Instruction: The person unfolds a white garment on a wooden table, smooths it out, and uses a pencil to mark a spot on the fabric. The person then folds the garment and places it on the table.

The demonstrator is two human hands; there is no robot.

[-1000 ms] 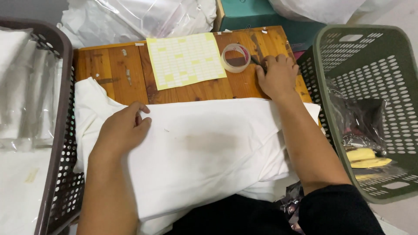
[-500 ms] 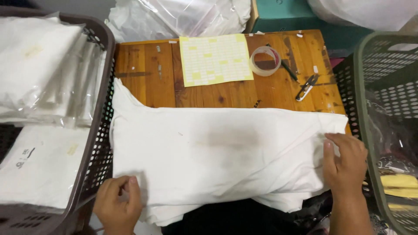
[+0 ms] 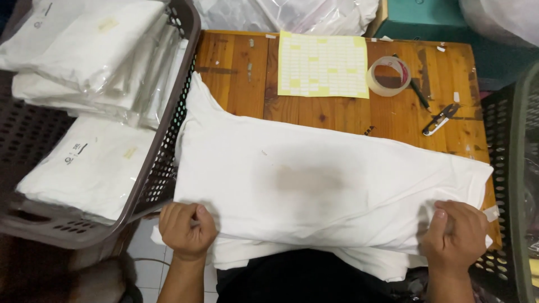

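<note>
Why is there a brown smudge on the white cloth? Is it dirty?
It may be. The white cloth shows a dull brownish patch near its middle, between the left hand and right hand. It could be a stain or something showing through.

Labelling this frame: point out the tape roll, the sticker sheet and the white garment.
tape roll [image 3: 388, 76], head view, on the near rim of the ring.
sticker sheet [image 3: 323, 64], head view, middle of the yellow and white sheet.
white garment [image 3: 314, 179], head view, on the flat middle of the cloth.
</note>
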